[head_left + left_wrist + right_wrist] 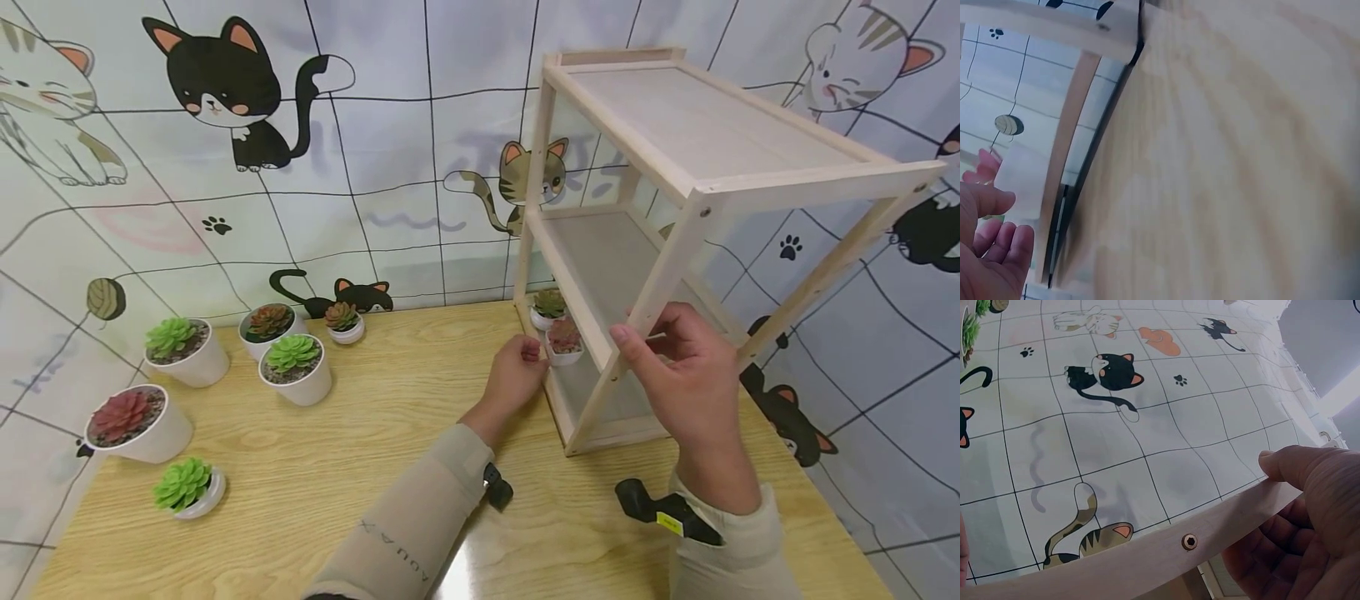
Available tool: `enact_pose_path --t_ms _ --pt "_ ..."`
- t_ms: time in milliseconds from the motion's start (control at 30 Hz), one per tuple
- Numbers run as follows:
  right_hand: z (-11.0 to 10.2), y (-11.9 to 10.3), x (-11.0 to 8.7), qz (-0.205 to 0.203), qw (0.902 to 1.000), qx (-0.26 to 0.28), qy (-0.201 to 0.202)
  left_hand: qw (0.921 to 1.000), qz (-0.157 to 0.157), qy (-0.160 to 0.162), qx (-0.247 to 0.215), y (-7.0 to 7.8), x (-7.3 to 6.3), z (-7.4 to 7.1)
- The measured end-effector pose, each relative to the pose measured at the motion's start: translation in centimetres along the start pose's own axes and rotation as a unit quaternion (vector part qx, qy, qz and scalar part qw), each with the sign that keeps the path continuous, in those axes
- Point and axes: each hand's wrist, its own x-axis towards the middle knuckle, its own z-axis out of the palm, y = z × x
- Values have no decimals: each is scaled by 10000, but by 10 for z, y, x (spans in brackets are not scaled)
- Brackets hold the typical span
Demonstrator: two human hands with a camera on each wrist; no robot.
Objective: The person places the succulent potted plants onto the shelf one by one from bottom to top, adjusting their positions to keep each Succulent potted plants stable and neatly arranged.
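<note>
Tabletop (390, 375): rack (660, 287) in right grip (690, 375)

Six pots (302, 385) left, shelf (663, 265) right, two pots (564, 342) on its bottom tier (630, 398)

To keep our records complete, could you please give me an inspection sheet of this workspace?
Surface: wood-grain tabletop.
Job's things: wooden three-tier shelf unit, upright; potted red succulent and potted green succulent on its bottom tier; six more potted succulents at the tabletop's left.
Clutter: nothing seen.
Grippers: left hand beside the potted red succulent, contact unclear; right hand grips the shelf unit's front post.
Cables: nothing seen.
Surroundings: cat-print wall covering behind the tabletop.
</note>
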Motion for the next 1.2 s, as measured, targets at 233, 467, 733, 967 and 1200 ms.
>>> enact_pose_path --t_ms 233,467,733,967,1200 --pt "-1 2 -1 -70 10000 58 9 9998 -19 30 -176 -1 -6 -18" --pt "0 3 -1 -76 9999 133 -33 9994 -5 14 -339 0 -20 -46" --pt "0 2 0 -63 9998 184 0 9998 53 156 -127 2 -42 -83" --pt "2 3 0 -163 9996 216 -25 9989 57 446 115 -8 -64 -116" --pt "2 4 0 -203 9997 98 14 9964 85 725 421 -18 -87 -156"
